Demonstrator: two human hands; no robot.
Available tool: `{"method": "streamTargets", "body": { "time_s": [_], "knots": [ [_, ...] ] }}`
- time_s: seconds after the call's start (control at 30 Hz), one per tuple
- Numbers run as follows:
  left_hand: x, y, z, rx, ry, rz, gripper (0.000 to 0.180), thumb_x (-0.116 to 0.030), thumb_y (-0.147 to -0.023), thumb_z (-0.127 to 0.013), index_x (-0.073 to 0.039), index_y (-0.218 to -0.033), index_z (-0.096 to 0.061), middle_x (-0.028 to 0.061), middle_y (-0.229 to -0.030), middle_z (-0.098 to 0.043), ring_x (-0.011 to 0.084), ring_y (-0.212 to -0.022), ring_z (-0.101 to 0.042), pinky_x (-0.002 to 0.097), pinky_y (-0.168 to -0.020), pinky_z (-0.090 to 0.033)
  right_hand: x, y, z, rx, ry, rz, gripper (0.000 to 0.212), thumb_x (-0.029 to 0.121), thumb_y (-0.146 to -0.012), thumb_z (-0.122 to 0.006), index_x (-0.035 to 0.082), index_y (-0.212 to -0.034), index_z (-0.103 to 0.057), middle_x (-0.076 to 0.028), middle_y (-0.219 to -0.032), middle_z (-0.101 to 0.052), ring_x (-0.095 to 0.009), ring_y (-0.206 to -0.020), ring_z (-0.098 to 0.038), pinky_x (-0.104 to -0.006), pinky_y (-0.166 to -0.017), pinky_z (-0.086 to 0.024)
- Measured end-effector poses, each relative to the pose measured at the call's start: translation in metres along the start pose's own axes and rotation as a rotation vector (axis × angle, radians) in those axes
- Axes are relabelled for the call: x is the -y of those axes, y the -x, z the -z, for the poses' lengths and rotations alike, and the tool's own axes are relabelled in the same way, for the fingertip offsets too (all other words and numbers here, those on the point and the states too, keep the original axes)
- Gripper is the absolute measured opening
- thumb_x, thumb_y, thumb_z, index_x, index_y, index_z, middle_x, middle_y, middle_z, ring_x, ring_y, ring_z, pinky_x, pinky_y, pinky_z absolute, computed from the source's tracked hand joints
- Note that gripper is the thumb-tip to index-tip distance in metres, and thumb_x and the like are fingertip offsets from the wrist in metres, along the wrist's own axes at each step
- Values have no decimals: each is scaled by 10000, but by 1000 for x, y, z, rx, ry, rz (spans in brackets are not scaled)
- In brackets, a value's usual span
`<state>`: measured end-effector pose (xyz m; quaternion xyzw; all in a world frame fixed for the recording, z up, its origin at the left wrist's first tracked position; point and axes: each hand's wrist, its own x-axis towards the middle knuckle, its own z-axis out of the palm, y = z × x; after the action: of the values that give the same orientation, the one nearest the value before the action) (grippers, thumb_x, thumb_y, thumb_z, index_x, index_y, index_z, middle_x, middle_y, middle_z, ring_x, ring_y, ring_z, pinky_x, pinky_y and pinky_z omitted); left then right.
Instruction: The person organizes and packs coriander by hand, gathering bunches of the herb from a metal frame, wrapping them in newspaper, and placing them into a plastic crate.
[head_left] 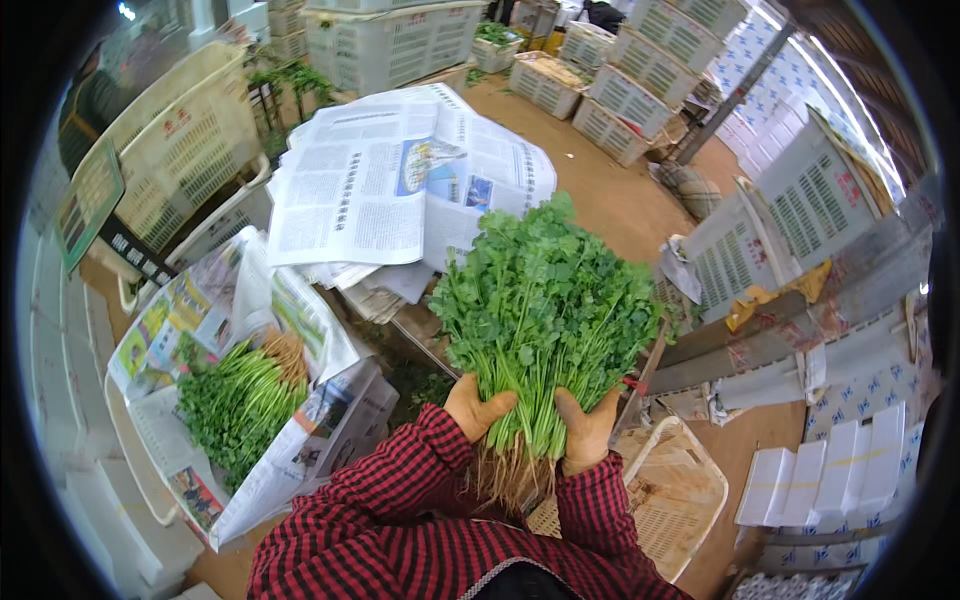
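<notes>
A large bunch of coriander [550, 300] is held between my two hands, its leaves pointing away from me and its brown roots hanging toward my body. My left hand [475, 410] is closed round the left side of the stems, with the thumb across them. On the right side my right hand [588, 430] grips the stems, thumb up; its other fingers are mostly hidden. To the left stands a newspaper-lined crate [150, 490], and in it lies more coriander [235, 410] with its roots toward the upper right.
A stack of newspapers [370, 190] lies just beyond my hands. Below my right arm is a pale plastic basket [690, 470]. Slatted crates [640, 75] are piled at the back, others [740, 250] stand at right. White foam boxes [820, 470] sit at lower right.
</notes>
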<state>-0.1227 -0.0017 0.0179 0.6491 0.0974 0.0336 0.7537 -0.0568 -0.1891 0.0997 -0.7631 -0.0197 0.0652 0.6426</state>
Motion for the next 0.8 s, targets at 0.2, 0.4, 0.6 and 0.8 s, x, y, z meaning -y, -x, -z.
{"method": "streamTargets", "body": {
  "time_s": [0.2,0.4,0.6,0.8],
  "knots": [
    [-31,88,64,-137,271,-36,865,-539,-861,-800,19,-1426,-457,154,-1350,-604,246,-1197,-586,403,-1034,-474,46,33,-81,350,-84,106,855,94,-768,-852,-107,-1434,-354,-173,-1324,-574,-255,-1152,-586,-369,-1017,-491],
    [-48,147,106,-716,434,-252,854,-516,-832,-837,33,-1373,-469,136,-1305,-596,216,-1172,-578,391,-1011,-489,99,20,-199,850,215,490,888,184,-713,-922,-93,-1394,-424,-204,-1324,-577,-289,-1212,-567,-388,-1077,-452],
    [17,163,195,-1326,801,-289,837,-734,-987,-375,-93,-1524,-396,165,-1466,-519,339,-1320,-525,513,-1120,-445,134,62,-444,1560,544,783,1088,351,-735,-882,-17,-1572,-293,-307,-1458,-520,-393,-1359,-526,-402,-1134,-431],
    [36,161,271,-1217,998,167,737,-444,-1071,-470,44,-1575,-246,205,-1467,-538,313,-1209,-604,428,-975,-522,39,102,-610,1945,898,923,932,294,-856,-779,144,-1622,-268,-183,-1519,-517,-358,-1378,-517,-452,-1171,-403]
  ]
}}
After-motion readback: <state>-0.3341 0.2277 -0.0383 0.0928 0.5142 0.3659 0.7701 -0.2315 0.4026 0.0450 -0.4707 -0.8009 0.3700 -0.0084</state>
